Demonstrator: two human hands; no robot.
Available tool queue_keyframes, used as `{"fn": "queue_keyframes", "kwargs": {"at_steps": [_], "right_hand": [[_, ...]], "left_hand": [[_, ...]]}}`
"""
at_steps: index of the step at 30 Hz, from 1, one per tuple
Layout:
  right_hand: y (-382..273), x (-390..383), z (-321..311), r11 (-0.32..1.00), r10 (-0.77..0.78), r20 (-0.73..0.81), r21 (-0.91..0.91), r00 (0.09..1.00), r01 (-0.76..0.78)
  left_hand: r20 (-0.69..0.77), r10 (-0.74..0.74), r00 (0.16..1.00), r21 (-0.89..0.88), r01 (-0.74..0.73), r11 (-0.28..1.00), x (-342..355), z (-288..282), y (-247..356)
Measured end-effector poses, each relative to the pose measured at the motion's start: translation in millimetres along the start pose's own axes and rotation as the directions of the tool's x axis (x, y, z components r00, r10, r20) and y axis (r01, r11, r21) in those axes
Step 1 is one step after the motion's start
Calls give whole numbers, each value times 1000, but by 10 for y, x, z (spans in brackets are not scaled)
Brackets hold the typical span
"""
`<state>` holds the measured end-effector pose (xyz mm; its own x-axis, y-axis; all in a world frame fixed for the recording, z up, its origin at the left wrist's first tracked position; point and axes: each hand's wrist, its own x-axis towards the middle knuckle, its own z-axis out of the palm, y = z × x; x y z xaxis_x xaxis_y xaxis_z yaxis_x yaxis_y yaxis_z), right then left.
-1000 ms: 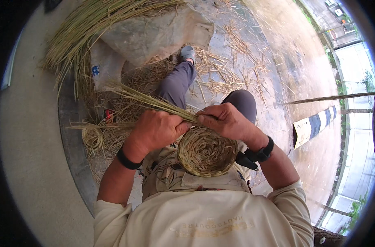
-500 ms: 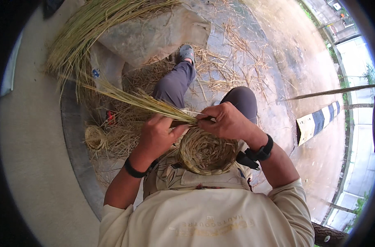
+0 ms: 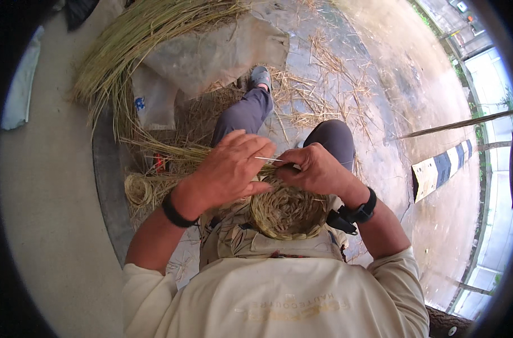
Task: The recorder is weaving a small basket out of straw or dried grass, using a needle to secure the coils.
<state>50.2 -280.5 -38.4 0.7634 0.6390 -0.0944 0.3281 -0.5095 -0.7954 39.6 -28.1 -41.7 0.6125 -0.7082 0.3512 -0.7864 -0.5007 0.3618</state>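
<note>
Nearest to where I stand is the person's cream shirt (image 3: pixel 279 293), and just past its hem the round woven basket (image 3: pixel 293 211) sits on the lap, mouth upward, its near rim showing while the far rim slips under the hands. It looks tan and yellowish green, its wall built of coarse, lumpy courses of twisted straw. The right hand (image 3: pixel 321 169) is over the far right of the rim, thumb and curled fingers pinching a thin pale rod (image 3: pixel 269 159) that points left. The left hand (image 3: pixel 225 169) is loosely opened, fingers nearly together, thumb held apart; only a narrow gap divides the two hands. Straw strands (image 3: pixel 180 151) run out leftward behind the left hand. Beyond the hands, the knees are parted, leaving a wedge of room between them. To the left lies a smaller woven piece (image 3: pixel 138 188), near the curved edge of a dark strip (image 3: pixel 111 186), with broad pale pavement (image 3: pixel 59 214) outside it. Farther off, a long straw heap (image 3: pixel 115 67) spreads beside a crumpled sheet (image 3: pixel 222 53); on the right, wide ground reaches a striped barrier (image 3: pixel 441 170).
</note>
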Motion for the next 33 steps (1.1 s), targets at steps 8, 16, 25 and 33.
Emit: {"fn": "queue_keyframes", "kwargs": {"at_steps": [8,16,25,33], "right_hand": [[-30,-78,-19,989,-74,-36,-128,997,69],[-25,-165,-20,957,-211,-73,-216,975,191],[268,-556,-324,984,77,44,157,996,-83],[389,-1251,-536,491,256,102,843,961,-220]], "left_hand": [[499,20,866,-462,247,852,172,169,-278],[217,-183,959,-347,251,903,-75,251,112],[136,-283,949,-408,314,858,1,183,355],[178,-297,938,-398,345,850,67,102,395]]}}
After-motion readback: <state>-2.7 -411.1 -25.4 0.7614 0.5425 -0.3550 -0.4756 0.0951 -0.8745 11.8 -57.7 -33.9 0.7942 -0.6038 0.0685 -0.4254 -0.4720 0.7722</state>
